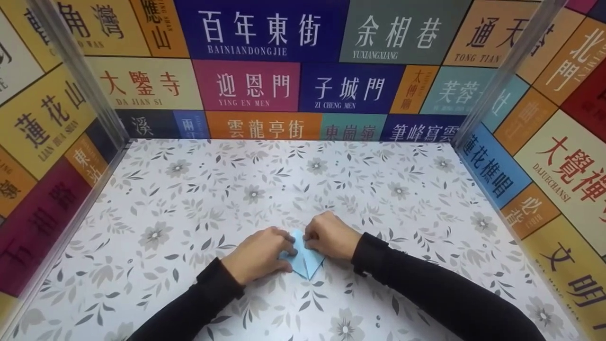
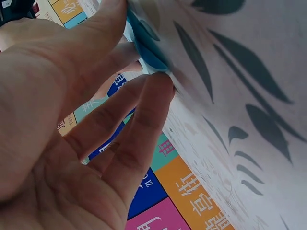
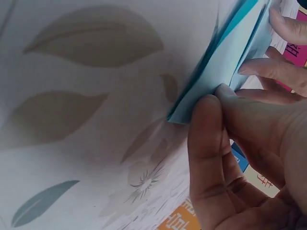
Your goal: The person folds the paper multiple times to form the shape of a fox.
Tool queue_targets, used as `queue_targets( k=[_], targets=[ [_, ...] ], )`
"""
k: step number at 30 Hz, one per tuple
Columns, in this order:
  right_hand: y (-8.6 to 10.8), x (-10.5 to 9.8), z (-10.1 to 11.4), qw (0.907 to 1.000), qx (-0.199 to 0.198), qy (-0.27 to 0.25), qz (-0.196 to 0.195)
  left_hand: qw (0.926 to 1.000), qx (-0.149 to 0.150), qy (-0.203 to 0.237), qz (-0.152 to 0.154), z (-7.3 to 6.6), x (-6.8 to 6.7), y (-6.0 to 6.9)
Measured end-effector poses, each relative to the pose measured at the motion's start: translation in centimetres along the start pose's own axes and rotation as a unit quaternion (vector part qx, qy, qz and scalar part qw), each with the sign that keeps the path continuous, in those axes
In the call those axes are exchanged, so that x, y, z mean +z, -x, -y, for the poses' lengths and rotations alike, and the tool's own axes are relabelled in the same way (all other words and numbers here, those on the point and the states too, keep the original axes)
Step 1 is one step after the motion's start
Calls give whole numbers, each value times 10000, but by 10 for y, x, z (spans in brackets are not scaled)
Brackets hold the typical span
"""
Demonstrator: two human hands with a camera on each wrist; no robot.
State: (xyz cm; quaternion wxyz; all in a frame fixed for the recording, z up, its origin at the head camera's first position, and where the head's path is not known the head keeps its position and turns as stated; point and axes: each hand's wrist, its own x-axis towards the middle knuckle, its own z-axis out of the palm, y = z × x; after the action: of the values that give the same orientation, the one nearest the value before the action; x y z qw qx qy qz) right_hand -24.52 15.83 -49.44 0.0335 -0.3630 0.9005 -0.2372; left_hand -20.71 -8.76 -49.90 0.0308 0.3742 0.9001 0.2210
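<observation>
A light blue sheet of folded paper (image 1: 310,260) lies on the patterned surface, creased into a pointed kite shape with a slit down its middle. My left hand (image 1: 260,252) holds its left side, fingertips and thumb against the paper. From the right, my right hand (image 1: 333,237) pinches the upper part between thumb and bent index finger. In the right wrist view that pinch sits near one narrow end of the folded paper (image 3: 211,79), whose layers stand slightly apart at the edge. The left wrist view shows only a curved blue edge; the fingers hide the rest.
A white table covering (image 1: 255,175) with grey leaves and flowers spreads under both hands. Upright panels (image 1: 265,33) with coloured Chinese place-name signs close off the back and both sides. Clear edge strips (image 1: 509,71) run along the corners.
</observation>
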Motion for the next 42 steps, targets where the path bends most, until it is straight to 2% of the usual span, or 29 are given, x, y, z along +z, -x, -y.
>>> queue_targets(
  k=[8,19,31,37,42],
  targets=[
    [1,2,-3,9999,92,62,-70,10000,24,-59,60,1,-1,1],
    [4,9,-3,9997,107,151,-134,9998,-115,102,135,1,0,3],
    [5,13,-5,9995,-310,3,-90,9997,130,-92,185,0,1,1],
    [4,12,-6,9982,-589,88,-102,9989,360,-278,129,-1,-1,1],
    [1,10,-3,9961,-818,333,-57,9995,263,-146,125,0,-2,2]
  ],
)
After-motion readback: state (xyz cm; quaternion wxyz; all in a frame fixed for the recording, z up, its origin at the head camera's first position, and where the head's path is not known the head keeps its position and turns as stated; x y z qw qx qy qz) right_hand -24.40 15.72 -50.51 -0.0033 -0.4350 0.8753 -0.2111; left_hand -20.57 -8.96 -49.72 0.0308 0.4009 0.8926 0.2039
